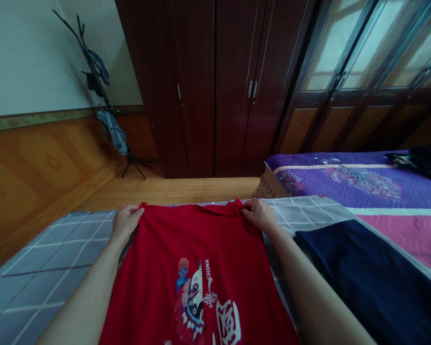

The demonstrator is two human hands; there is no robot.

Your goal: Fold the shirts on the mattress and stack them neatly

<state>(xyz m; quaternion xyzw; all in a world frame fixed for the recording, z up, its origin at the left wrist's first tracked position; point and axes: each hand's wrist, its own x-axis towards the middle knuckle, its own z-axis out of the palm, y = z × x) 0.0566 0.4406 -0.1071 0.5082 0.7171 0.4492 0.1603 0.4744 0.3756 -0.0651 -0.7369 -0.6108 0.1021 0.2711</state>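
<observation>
Red T-shirt, light and limp, pinched at both shoulders by left hand and right hand, fingers closed on the thin cloth. Soft fabric, best held near the collar.

A red T-shirt at lower centre bears a printed emblem in blue, white and red, with white lettering. Lower left, a grey sheet shows a white grid check. At right, a plain navy garment lies beside a wavy-quilted purple bedspread banded in pink. Upper centre, a wardrobe is dark reddish-brown.
</observation>
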